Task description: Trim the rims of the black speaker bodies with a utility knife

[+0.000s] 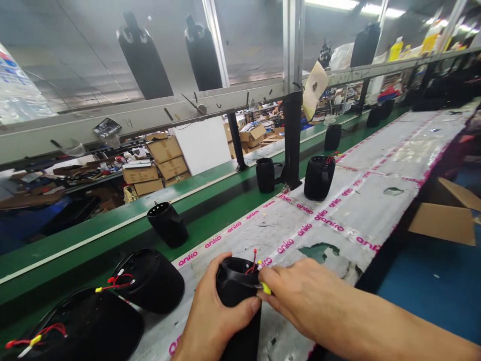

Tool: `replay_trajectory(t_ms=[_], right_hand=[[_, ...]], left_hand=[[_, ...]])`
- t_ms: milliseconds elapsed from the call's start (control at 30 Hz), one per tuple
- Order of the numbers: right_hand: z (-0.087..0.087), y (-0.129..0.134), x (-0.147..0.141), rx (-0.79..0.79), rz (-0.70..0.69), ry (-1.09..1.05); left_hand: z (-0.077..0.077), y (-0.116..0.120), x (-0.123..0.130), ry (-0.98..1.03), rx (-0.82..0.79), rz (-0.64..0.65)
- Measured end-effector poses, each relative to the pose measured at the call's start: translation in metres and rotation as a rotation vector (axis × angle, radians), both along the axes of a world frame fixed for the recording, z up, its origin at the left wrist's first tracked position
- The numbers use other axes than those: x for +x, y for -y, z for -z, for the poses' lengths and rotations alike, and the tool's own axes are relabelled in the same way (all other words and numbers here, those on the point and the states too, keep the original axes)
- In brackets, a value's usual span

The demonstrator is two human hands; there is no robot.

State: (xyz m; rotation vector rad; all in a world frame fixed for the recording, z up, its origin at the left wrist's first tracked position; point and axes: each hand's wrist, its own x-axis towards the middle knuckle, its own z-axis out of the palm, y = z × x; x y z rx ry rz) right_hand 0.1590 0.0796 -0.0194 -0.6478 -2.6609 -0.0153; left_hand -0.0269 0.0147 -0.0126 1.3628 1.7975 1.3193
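My left hand (216, 313) is wrapped round a black, handled cylindrical speaker housing (242, 331), its open top tilted toward me. Thin red wires with a red plug (254, 251) rise from inside its rim. At the right side of that rim, my right hand (289, 288) is closed in a pinch on a wire connector (266, 288) with a yellow part; a white tip shows above the fingers. The inside of the housing is mostly hidden. To the left of my left hand, a similar housing (154, 283) and a larger-looking one (101, 326) have red wires lying over their tops.
The bench (221, 245) has plastic wrapping with pink print, torn in places. Beside it runs a green conveyor belt (210, 200) carrying several black housings, one a tilted housing (168, 224). A dark post (292, 140) supports the metal shelf. An open cardboard box (443, 220) is at right.
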Motion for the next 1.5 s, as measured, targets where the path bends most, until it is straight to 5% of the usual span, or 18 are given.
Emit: replay_trajectory(t_ms=[133,267,467,567,800,967,1200,1300,1367,1500], right_hand=[[-0.002,0.005,0.003,-0.275,0.031,-0.422],[-0.002,0.006,0.008,-0.410,0.078,-0.527],[-0.004,0.001,0.008,-0.643,0.161,-0.516],[-0.004,0.002,0.005,-0.723,0.141,-0.505],[0.016,0.019,-0.008,-0.987,0.058,-0.495],[0.035,0.022,-0.025,-1.196,0.055,-0.683],[0.027,0.023,-0.030,-1.393,-0.070,-0.829],[0.029,0.021,-0.029,-1.390,-0.029,-0.857],[0.035,0.019,-0.031,-1.265,0.117,-0.808],[0.056,0.015,-0.039,-0.611,0.247,-0.648]], left_hand=[[-0.005,0.001,-0.011,0.146,-0.029,0.129],[-0.002,0.001,-0.017,0.213,-0.037,0.135],[0.002,0.001,-0.012,1.061,-0.293,0.028],[0.001,0.001,-0.010,1.294,-0.353,0.004],[0.002,0.000,-0.006,1.233,-0.249,0.109],[0.005,0.002,-0.003,1.218,-0.188,0.153],[0.012,0.002,-0.009,1.159,-0.223,0.129],[0.017,-0.002,-0.008,1.037,-0.116,0.027],[0.025,-0.006,-0.006,0.912,0.044,-0.106],[0.047,-0.010,-0.004,0.835,0.227,-0.281]])
